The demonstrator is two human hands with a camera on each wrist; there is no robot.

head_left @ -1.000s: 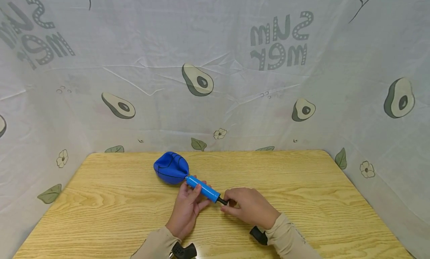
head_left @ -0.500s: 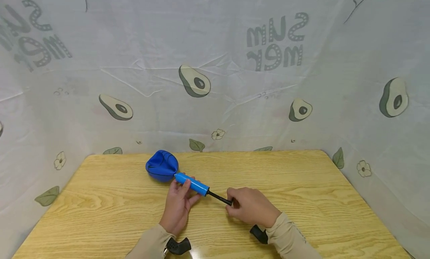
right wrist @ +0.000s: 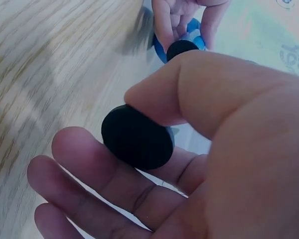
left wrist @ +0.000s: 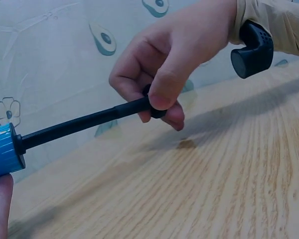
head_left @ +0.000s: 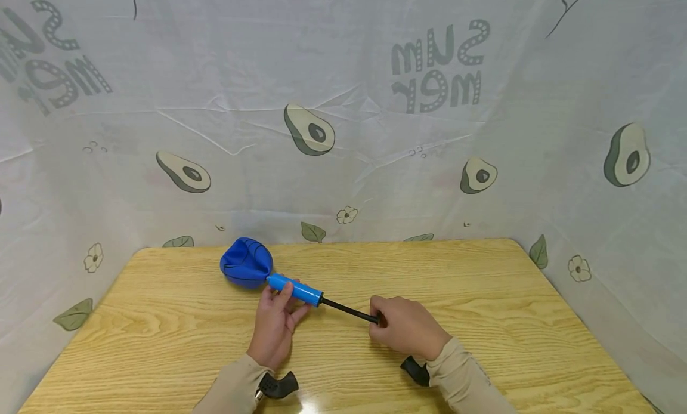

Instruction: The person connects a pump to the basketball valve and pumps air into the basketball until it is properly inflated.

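A blue hand pump (head_left: 295, 289) lies slantwise above the table, its nozzle end meeting a dented, partly deflated blue ball (head_left: 245, 263) with black lines. My left hand (head_left: 274, 327) holds the pump's barrel, thumb on top and fingers beneath. Out of the barrel's right end reaches a long black plunger rod (left wrist: 84, 126). The round black handle (right wrist: 137, 138) at its end is pinched between thumb and fingers of my right hand (head_left: 408, 327). How the nozzle enters the ball is too small to tell.
The wooden table (head_left: 456, 283) spreads under both hands. Behind it and along the sides hangs a pale cloth (head_left: 241, 133) printed with avocados. Black wrist devices sit at the left wrist (head_left: 278, 385) and the right wrist (head_left: 415, 371).
The plunger rod has been drawn far out of the barrel. My left hand, the pump and the ball have moved left, while my right hand has shifted slightly right with the handle.
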